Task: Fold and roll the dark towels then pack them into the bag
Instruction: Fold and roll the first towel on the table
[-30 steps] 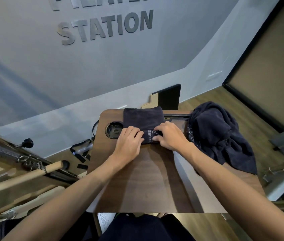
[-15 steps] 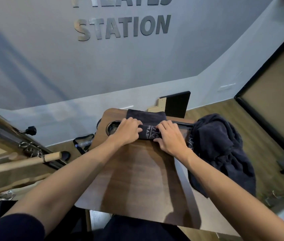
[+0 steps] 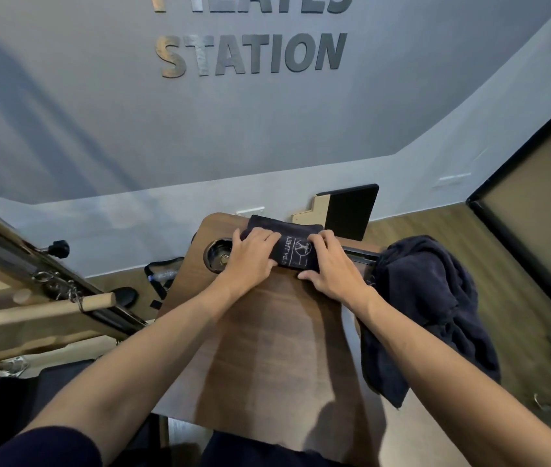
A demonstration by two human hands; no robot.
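Both hands, left hand [image 3: 253, 256] and right hand [image 3: 329, 266], are curled over the rolled towel [image 3: 296, 252] at the counter's [image 3: 277, 348] far edge, likely to keep the roll tight; unfolded towels [image 3: 425, 308] are heaped at right.

The table [image 3: 267, 348] fills the middle of the frame, running from the lower edge up to the wall. At its far end, just above centre, lies the rolled towel [image 3: 296, 252], with the left hand [image 3: 250, 257] on its left part and the right hand [image 3: 331, 267] on its right part. Just left of the left hand a round recess [image 3: 217, 256] sits in the tabletop. Right of the right hand, a heap of towels [image 3: 429, 308] hangs over the table's right edge. Behind the roll, a flat panel [image 3: 348, 210] stands against the wall. At the left of the frame, a wooden bar [image 3: 38, 310] lies beside the table.
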